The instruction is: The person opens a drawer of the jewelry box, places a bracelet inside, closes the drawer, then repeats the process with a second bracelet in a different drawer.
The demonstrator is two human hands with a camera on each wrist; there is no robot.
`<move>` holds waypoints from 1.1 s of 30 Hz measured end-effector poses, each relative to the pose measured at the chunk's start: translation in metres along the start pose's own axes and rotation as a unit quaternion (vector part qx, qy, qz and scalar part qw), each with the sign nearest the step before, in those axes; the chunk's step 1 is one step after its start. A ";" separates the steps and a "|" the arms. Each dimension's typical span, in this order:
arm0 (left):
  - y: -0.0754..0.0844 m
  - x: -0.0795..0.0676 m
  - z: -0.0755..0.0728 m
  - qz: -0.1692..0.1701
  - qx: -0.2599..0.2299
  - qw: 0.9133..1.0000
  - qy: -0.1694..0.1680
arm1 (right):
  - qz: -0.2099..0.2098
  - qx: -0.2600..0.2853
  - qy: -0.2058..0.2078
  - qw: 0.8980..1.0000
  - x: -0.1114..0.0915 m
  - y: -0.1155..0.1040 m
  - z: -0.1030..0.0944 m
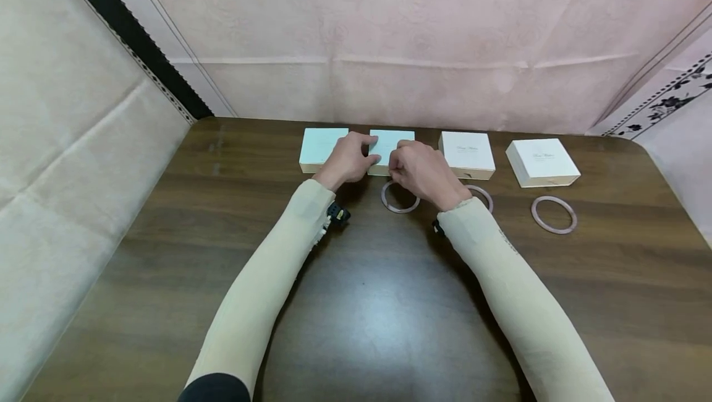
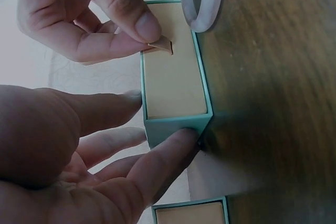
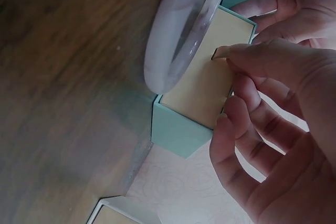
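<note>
Looking down from the head view, four small boxes stand in a row at the far side of the wooden counter (image 1: 222, 235). Both hands meet at the second box from the left (image 1: 396, 140), a pale teal one: the left hand (image 1: 347, 159) lies over its left end, the right hand (image 1: 418, 170) over its right front edge. A pink bangle (image 1: 398, 199) lies on the counter just in front of this box, partly under the right wrist. Two more bangles (image 1: 553, 214) lie before the two white boxes (image 1: 542, 161) to the right. No bangle shows in front of the leftmost teal box (image 1: 322, 148), which suggests that one is already dealt with; I cannot see inside it.

From the left wrist view, the box in hand (image 2: 176, 85) shows a tan drawer front inside a teal sleeve. The left hand's fingers (image 2: 168, 153) are straight and press the sleeve's corner, steadying it. The right hand's thumb and forefinger (image 2: 131, 22) pinch the small tan pull tab (image 2: 161, 44).

From the right wrist view, the same pinch on the tab (image 3: 223, 52) is seen, with the bangle (image 3: 181, 30) just beside the drawer front (image 3: 202, 85). The drawer looks flush with the sleeve, so it seems not yet drawn out; this box and the two white ones appear left to do.
</note>
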State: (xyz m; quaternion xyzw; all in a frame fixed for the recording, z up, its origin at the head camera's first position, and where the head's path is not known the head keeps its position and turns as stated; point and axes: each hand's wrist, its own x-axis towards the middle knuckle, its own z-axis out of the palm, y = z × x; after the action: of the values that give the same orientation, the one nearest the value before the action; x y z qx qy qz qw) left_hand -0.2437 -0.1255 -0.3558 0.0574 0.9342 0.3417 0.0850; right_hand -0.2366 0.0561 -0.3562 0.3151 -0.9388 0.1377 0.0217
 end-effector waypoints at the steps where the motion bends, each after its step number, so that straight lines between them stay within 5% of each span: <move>1: 0.000 0.000 0.000 -0.001 -0.002 1.000 0.000 | 0.000 0.000 -0.001 1.000 0.000 -0.001 0.000; 33: -0.003 -0.003 -0.002 0.008 0.005 1.000 -0.015 | 0.021 0.032 -0.018 0.999 0.004 0.003 0.001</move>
State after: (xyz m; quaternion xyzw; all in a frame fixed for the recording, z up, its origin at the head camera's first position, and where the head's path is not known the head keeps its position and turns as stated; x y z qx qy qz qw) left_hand -0.2414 -0.1295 -0.3553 0.0706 0.9341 0.3365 0.0957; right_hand -0.2416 0.0551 -0.3576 0.2984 -0.9405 0.1620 -0.0083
